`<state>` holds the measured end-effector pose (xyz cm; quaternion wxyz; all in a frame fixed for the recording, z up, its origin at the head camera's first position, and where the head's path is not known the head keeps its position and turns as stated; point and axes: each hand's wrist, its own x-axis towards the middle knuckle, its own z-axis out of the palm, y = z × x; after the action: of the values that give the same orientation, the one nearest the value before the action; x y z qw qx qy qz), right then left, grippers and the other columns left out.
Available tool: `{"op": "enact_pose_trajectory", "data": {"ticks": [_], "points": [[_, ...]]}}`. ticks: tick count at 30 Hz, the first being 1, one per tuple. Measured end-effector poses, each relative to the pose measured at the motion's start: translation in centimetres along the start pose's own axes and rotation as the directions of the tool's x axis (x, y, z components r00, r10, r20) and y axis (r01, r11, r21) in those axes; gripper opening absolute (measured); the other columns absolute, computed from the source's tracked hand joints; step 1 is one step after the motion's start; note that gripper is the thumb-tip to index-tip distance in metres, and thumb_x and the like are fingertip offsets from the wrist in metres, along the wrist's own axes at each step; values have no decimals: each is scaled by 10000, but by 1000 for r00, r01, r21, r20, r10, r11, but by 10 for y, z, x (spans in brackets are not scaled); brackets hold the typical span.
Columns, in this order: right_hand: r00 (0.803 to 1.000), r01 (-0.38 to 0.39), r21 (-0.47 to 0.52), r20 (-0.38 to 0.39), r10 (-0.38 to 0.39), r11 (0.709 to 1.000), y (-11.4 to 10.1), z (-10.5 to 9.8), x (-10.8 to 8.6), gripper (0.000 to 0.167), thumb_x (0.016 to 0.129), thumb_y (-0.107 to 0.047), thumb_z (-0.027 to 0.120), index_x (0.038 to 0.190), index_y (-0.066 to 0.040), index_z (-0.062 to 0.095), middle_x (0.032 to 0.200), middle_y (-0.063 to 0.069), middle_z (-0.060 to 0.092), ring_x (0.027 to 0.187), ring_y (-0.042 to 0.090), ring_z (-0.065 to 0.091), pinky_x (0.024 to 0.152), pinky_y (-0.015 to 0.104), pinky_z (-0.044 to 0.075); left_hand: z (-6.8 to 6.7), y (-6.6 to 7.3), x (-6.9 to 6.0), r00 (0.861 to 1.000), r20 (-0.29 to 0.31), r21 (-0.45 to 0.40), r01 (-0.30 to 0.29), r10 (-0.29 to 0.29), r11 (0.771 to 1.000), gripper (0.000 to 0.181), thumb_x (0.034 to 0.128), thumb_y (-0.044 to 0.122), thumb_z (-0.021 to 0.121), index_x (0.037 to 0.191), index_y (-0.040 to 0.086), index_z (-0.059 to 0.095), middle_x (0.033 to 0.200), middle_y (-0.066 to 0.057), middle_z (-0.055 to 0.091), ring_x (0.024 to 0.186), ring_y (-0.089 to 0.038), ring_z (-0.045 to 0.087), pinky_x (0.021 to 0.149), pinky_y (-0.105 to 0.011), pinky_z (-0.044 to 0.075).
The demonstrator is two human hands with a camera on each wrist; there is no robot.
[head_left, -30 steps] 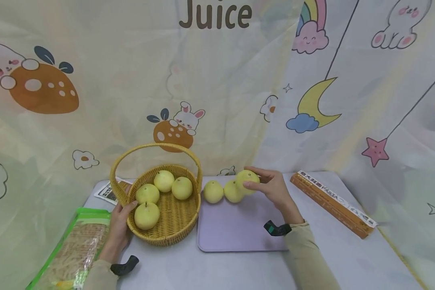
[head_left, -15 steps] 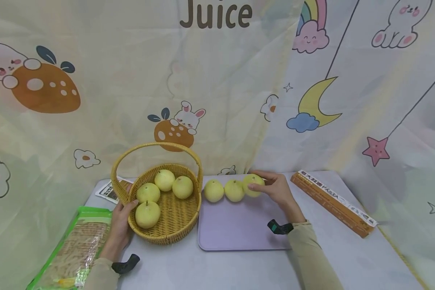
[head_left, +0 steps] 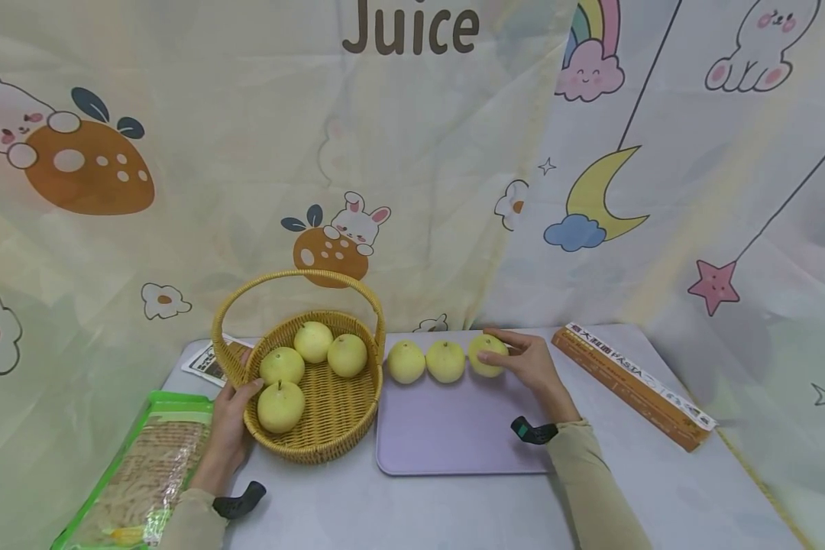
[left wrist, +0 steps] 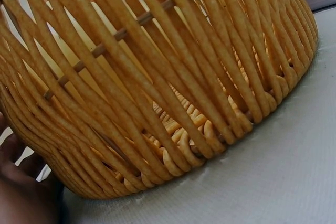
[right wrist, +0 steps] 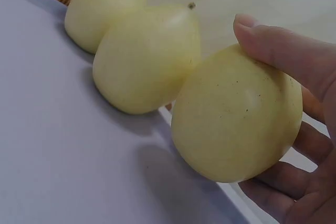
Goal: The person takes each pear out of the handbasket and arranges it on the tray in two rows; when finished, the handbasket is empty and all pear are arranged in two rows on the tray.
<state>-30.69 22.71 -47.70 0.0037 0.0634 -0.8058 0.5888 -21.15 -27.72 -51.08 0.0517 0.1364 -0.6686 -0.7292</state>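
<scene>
My right hand (head_left: 531, 365) grips a pale yellow pear (head_left: 488, 355) at the back edge of a lilac board (head_left: 454, 435). In the right wrist view, thumb and fingers wrap this pear (right wrist: 236, 114), its shadow falling on the board; whether it touches the surface I cannot tell. Left of it in a row sit a middle pear (head_left: 445, 361) and a left pear (head_left: 406, 362). My left hand (head_left: 227, 428) holds the left side of a wicker basket (head_left: 330, 451), thumb over its rim. Several pears (head_left: 280, 406) lie inside. The left wrist view shows the basket's woven wall (left wrist: 157, 87).
A green-edged food packet (head_left: 144, 466) lies at the left, and a flat printed packet (head_left: 209, 363) is partly hidden behind the basket. A long pasta box (head_left: 632, 386) lies right of the board. A printed cloth backdrop (head_left: 412, 168) hangs behind the table.
My right hand has moved the pear right and slightly down, from in front of the middle pear to the row's right end. My left hand and the basket have stayed almost still.
</scene>
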Motion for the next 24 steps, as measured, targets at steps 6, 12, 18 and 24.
{"op": "enact_pose_trajectory", "data": {"ticks": [6, 12, 18, 24], "points": [[1000, -13, -45, -2, 13, 999, 8, 0, 2, 597, 813, -307, 945, 1355, -155, 743, 1410, 84, 708, 1081, 110, 715, 886, 205, 561, -1, 1, -1, 1000, 7, 6, 1, -1, 1000, 693, 1100, 318, 540, 1708, 311, 206, 1773, 14, 222, 1620, -207, 251, 1265, -238, 325], [1000, -30, -58, -3, 30, 998, 15, 0, 2, 615, 829, -314, 932, 1382, -147, 721, 1452, 99, 679, 1152, 208, 731, 892, 179, 544, -1, 1, -2, 1000, 7, 15, 1, -1, 1000, 683, 1103, 320, 535, 1703, 345, 209, 1778, 28, 204, 1628, -204, 234, 1280, -253, 305], [1000, -22, -9, 12, 22, 1000, 23, 1, 2, 598, 861, -256, 908, 1402, -109, 699, 1454, 115, 672, 1288, 289, 679, 970, 159, 518, 0, 2, -2, 1000, 2, 16, 1, -1, 1000, 690, 1101, 323, 537, 1706, 327, 206, 1776, 15, 214, 1623, -215, 247, 1271, -250, 319], [999, 14, 26, 32, -15, 1000, 28, 1, 3, 585, 878, -218, 891, 1413, -95, 688, 1455, 129, 671, 1235, 107, 687, 1009, 133, 496, 0, 2, -3, 1000, 8, 15, 4, -4, 1000, 691, 1102, 326, 536, 1706, 334, 199, 1777, 22, 207, 1624, -209, 240, 1280, -256, 307]]}}
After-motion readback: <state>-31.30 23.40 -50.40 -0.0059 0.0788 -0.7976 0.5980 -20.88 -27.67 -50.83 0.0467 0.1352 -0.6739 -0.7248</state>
